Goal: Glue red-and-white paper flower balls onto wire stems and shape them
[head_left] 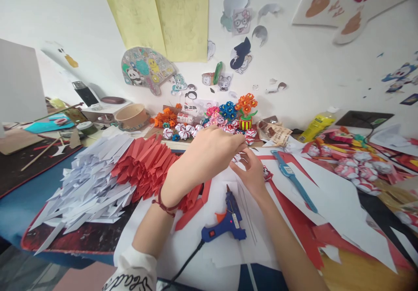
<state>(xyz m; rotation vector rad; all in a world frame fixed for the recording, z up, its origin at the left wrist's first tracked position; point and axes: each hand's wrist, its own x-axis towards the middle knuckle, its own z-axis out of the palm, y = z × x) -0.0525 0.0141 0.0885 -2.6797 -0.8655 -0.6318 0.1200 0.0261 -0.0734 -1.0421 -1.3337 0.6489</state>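
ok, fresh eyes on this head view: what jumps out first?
Probably the big heaps of red folded paper and white folded strips, at picture left. Next, the blue glue gun, lying on white paper below the left hand and right hand. Beyond the hands, orange flowers stand in a striped pot.

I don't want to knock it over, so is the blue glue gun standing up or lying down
Lying down: the blue glue gun shows its broad side to the camera, flat on white paper, nozzle pointing away.
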